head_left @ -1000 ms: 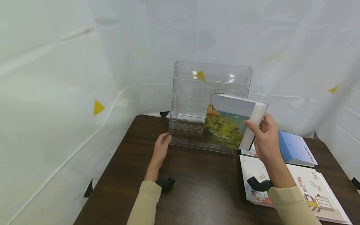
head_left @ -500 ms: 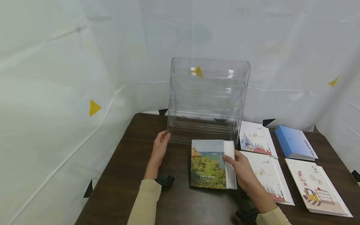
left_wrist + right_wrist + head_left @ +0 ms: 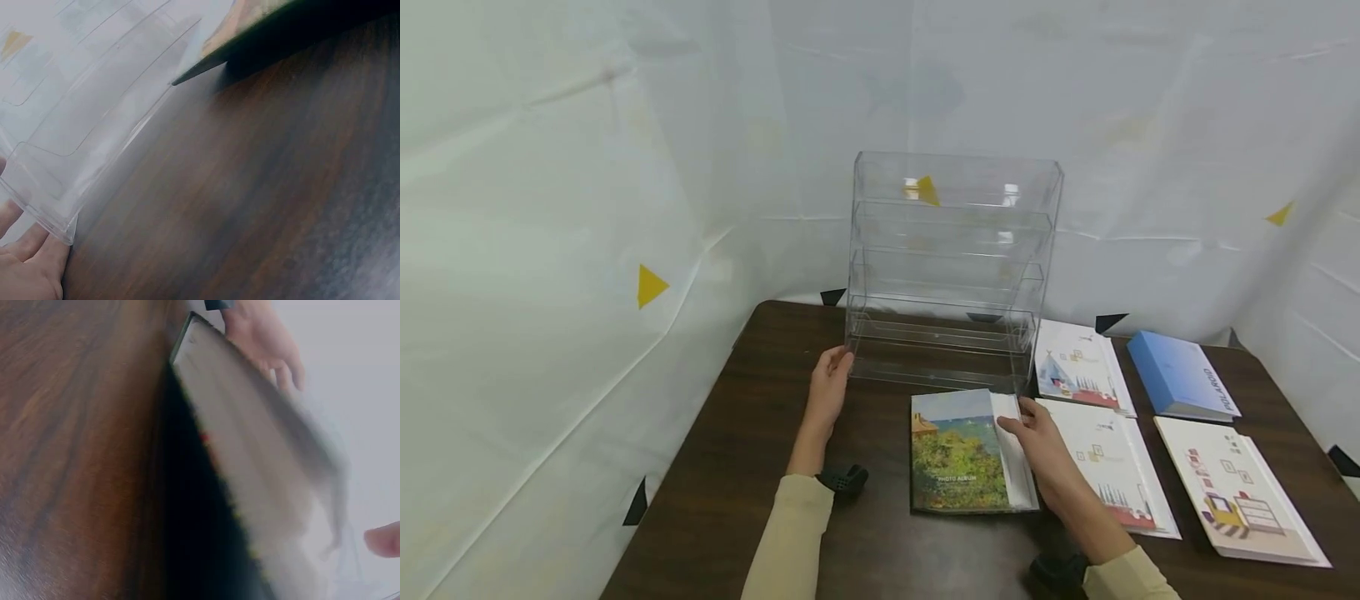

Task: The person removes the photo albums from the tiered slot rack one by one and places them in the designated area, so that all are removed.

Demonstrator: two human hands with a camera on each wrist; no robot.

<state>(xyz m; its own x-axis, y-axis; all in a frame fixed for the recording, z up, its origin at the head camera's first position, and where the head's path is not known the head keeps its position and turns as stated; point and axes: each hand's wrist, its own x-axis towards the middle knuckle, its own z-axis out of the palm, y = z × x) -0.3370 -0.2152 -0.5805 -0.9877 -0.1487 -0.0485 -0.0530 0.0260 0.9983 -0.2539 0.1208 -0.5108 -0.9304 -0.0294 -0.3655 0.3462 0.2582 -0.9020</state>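
In the head view my right hand (image 3: pixel 1047 454) grips the right edge of a photo album (image 3: pixel 958 467) with a painted seaside cover, thumb on top. The right wrist view shows the album (image 3: pixel 250 456) edge-on and blurred, tilted above the wood, with a thumb (image 3: pixel 382 540) near it. My left hand (image 3: pixel 829 392) holds the lower left corner of a clear tiered acrylic rack (image 3: pixel 947 379), just beyond the album. In the left wrist view the left hand's fingers (image 3: pixel 37 247) are against the rack's corner, partly seen through the plastic.
Right of the rack lie a white book with a tent drawing (image 3: pixel 1078 367), a blue POLAROID book (image 3: pixel 1180 375), another white book (image 3: pixel 1101 467) and a cream book with furniture drawings (image 3: pixel 1240 492). White sheeting (image 3: pixel 535 250) walls the dark table (image 3: pixel 760 375).
The album has come down from in front of the rack to low over the table, moving left and nearer. Lately it has tilted slightly. The left hand stays at the rack's corner.
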